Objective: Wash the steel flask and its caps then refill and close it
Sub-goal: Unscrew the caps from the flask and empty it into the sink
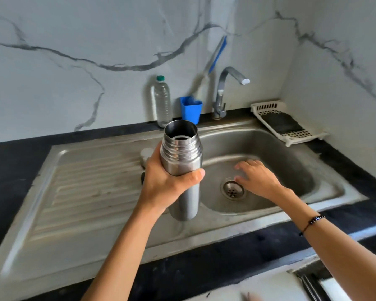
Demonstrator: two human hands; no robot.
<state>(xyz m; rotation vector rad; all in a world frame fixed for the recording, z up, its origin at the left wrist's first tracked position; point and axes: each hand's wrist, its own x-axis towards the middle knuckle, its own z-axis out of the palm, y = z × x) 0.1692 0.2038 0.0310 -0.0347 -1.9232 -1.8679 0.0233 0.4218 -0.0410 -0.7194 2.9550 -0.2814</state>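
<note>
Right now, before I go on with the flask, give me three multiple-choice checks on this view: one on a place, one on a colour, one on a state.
1. Where does the plastic bottle stand?
A. inside the sink basin
B. on the counter at the wall, left of the blue cup
C. in the white rack

2. What colour is the plastic bottle's cap?
A. green
B. red
C. black

3. How is the steel flask's mouth?
A. closed with a cap
B. plugged with a cloth
C. open, uncapped

Answers:
1 B: it stands at the marble wall beside the blue cup.
2 A: the cap on top is green.
3 C: the left hand has its grip round the flask, and you can see down into its bare mouth.
</note>
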